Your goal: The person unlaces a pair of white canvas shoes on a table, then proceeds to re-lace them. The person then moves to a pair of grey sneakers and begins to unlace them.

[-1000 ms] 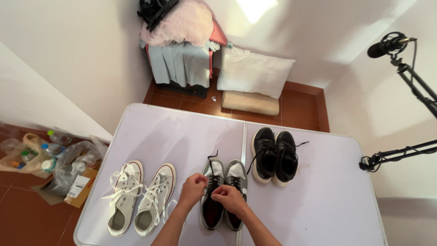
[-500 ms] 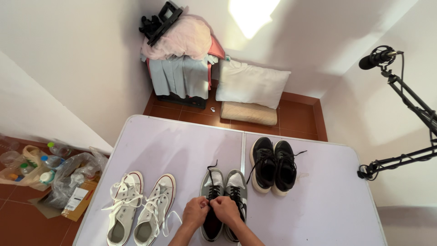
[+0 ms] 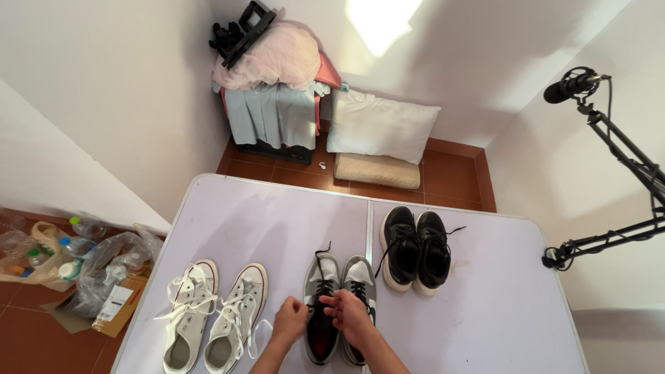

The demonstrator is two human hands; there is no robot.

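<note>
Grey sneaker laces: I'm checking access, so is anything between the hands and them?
Nothing visible. The left hand and right hand are already on the grey sneakers; the white sneakers sit apart to the left.
</note>
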